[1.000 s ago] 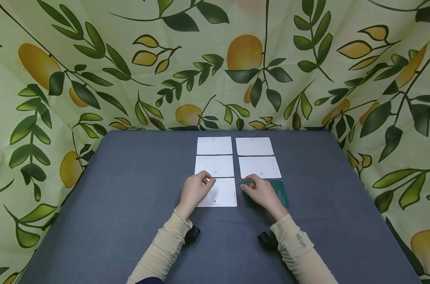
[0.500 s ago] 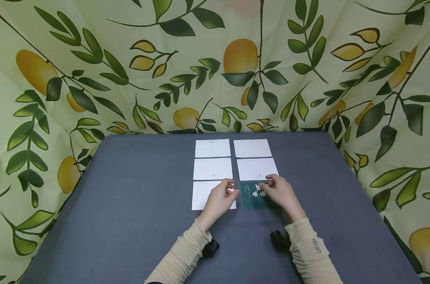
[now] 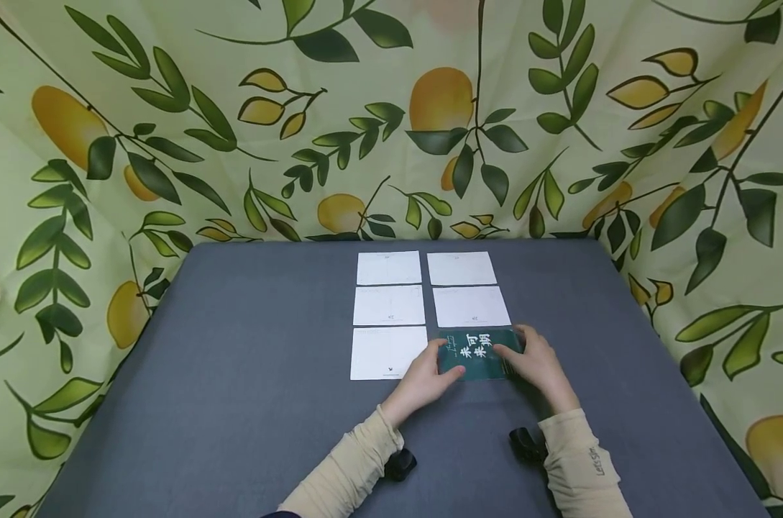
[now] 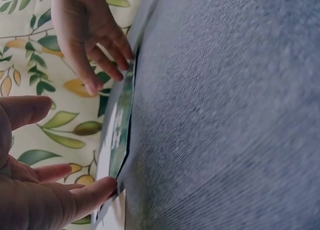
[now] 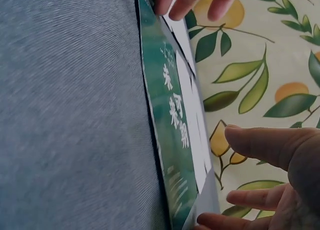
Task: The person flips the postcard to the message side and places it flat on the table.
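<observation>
A dark green postcard (image 3: 472, 365) with white lettering lies flat at the front of the right-hand column of cards. My left hand (image 3: 423, 383) is at its left end; in the left wrist view one fingertip (image 4: 107, 184) meets the card's corner while the thumb stands off above. On the other side, my right hand (image 3: 545, 365) has its fingers spread at the right end, thumb raised over the card. White postcards with small print fill the other places: a front left one (image 3: 387, 354), a middle left one (image 3: 388, 306) and a middle right one (image 3: 472, 306).
Two more white cards, a back left one (image 3: 388, 267) and a back right one (image 3: 461, 268), lie near the far edge of the grey-clothed table (image 3: 255, 374). A leaf-patterned curtain (image 3: 365, 65) stands behind and around. Black wrist cameras sit under both sleeves.
Both hands have moved right. The left hand has passed from the white card to the green card's left end, and the right hand has opened toward its right end, uncovering the lettering.
</observation>
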Demonstrator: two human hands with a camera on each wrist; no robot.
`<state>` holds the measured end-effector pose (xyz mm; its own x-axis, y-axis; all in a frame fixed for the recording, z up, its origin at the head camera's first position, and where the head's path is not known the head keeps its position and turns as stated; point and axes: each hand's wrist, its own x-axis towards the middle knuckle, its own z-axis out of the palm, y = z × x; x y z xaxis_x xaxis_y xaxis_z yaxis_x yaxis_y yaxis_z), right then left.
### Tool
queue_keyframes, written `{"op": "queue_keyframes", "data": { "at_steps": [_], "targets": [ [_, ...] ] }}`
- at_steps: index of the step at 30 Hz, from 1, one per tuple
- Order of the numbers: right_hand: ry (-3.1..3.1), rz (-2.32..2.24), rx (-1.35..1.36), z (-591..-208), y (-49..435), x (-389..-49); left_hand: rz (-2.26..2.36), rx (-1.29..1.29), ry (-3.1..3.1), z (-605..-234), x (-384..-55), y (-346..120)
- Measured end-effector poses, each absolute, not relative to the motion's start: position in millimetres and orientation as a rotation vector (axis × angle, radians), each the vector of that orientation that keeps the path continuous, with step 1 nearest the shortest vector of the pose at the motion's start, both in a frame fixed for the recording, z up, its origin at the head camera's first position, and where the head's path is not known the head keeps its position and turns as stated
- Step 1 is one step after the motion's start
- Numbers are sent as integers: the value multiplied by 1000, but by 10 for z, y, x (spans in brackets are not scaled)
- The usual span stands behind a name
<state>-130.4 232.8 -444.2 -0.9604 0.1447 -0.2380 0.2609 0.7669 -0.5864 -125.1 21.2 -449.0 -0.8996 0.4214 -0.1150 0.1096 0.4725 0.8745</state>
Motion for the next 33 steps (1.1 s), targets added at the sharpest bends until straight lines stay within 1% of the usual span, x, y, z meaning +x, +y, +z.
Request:
{"op": "queue_keyframes", "data": {
  "at_steps": [6, 16, 23, 28, 33],
  "targets": [
    [2732, -1102, 364, -4477, 2381, -1276, 1469, 397, 2343, -4544, -1263, 254],
    [2686, -1315, 513, -4493, 2377, -1253, 1700, 132, 2212, -4600, -1299, 276],
    [2805, -1523, 631, -4470, 2370, -1295, 2009, -20, 2095, -4595, -1372, 279],
    [2797, -1727, 712, -4700, 2452, -1399, 2063, -99, 2073, -4597, -1411, 279],
    [2771, -1816, 762, -4920, 2532, -1490, 2108, -132, 2072, -4639, -1433, 277]
  ]
}}
